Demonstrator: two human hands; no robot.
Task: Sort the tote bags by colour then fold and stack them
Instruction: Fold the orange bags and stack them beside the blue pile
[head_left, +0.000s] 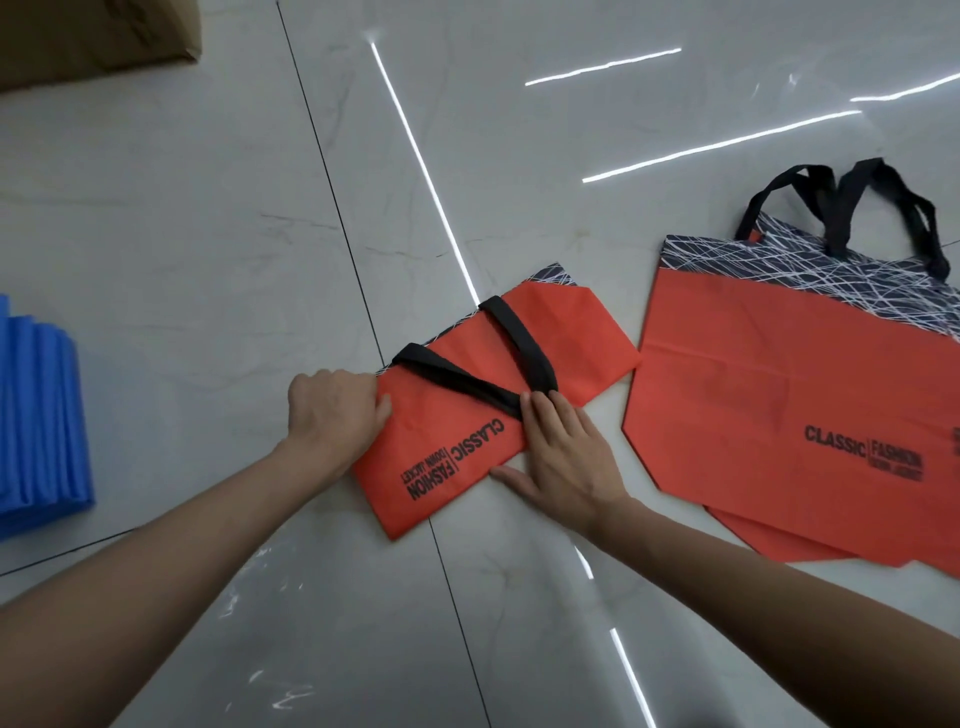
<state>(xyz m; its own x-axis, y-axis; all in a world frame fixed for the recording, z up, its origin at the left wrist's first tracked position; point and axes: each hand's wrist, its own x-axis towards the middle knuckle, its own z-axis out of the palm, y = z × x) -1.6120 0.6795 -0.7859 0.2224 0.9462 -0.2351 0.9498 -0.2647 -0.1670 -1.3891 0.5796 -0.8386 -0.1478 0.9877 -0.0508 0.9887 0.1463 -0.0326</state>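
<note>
Head view, middle of the tiled floor (208, 208): orange-red tote bag (436, 415) folded narrow, with black handles (524, 348) laid flat across its upper face and printed lettering facing up. Gripped at its left edge by the left hand (337, 410) with curled fingers. Pressed down at the near right side by the right hand (561, 452), laid flat with straight fingers over the handle ends.

Judged as the folding step, partway through one bag. Next, probably: fold over once more or smooth the crease, keep the handles trapped, then lift away to start a red pile. Likely to spring open if let go too soon.

Just beside on the right, corner close enough that contact cannot be told: unfolded bags (779, 374) of the same colour, at least two overlapped. Well apart at the left: blue stack (41, 415), seemingly folded and sorted. Far left corner: cardboard box (93, 36).
</note>
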